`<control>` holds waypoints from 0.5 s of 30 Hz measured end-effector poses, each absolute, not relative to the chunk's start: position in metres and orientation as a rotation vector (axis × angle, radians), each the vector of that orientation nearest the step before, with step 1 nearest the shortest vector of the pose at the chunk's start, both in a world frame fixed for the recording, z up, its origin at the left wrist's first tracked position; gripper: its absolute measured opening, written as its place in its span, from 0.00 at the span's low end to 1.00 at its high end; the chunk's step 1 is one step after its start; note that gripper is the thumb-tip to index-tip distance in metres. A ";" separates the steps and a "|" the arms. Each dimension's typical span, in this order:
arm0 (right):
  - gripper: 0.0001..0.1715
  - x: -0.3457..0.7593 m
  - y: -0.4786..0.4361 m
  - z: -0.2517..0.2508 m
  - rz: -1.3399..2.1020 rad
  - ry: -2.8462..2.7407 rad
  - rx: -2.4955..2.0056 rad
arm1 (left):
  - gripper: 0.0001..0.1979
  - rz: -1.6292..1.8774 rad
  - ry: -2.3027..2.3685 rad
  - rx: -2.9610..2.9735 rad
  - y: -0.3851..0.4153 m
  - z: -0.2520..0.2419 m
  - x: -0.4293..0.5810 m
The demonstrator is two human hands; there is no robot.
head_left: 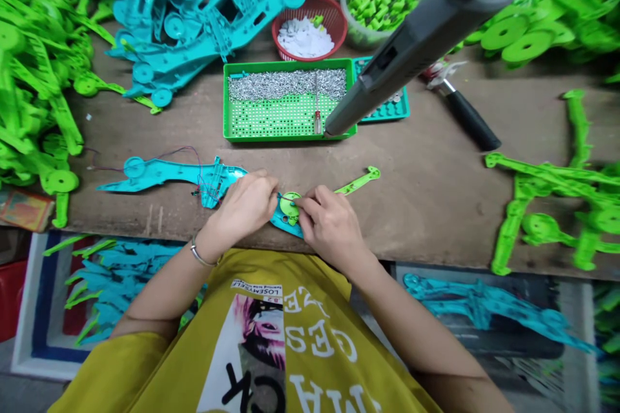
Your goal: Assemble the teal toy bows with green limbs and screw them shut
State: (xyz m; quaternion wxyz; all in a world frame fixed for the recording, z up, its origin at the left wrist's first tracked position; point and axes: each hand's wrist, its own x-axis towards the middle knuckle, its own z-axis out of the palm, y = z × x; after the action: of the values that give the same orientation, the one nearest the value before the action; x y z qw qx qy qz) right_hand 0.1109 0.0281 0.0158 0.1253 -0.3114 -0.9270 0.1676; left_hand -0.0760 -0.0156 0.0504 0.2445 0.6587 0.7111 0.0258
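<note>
Blue part (174,172) partly hidden by left hand (249,203); green heap (41,87) cut off at left edge.

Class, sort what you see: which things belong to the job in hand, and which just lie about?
Seemingly in the job:
blue part, under the left hand
green disc, by the right hand

Seemingly lying about:
black-handled tool
orange box

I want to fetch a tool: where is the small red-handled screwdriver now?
In the head view, the screwdriver lies at right in the green tray, just left of the grey tool's tip.
</note>
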 end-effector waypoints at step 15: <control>0.09 0.091 0.016 0.027 0.382 -2.625 -0.808 | 0.15 -0.206 1.976 1.809 -0.014 0.059 -0.065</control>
State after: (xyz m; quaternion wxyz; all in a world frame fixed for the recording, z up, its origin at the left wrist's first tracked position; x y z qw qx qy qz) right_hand 0.0910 0.0155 0.0268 0.1830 -0.2864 -0.9306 0.1355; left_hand -0.0654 -0.0144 0.0595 0.2254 0.6560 0.7164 -0.0747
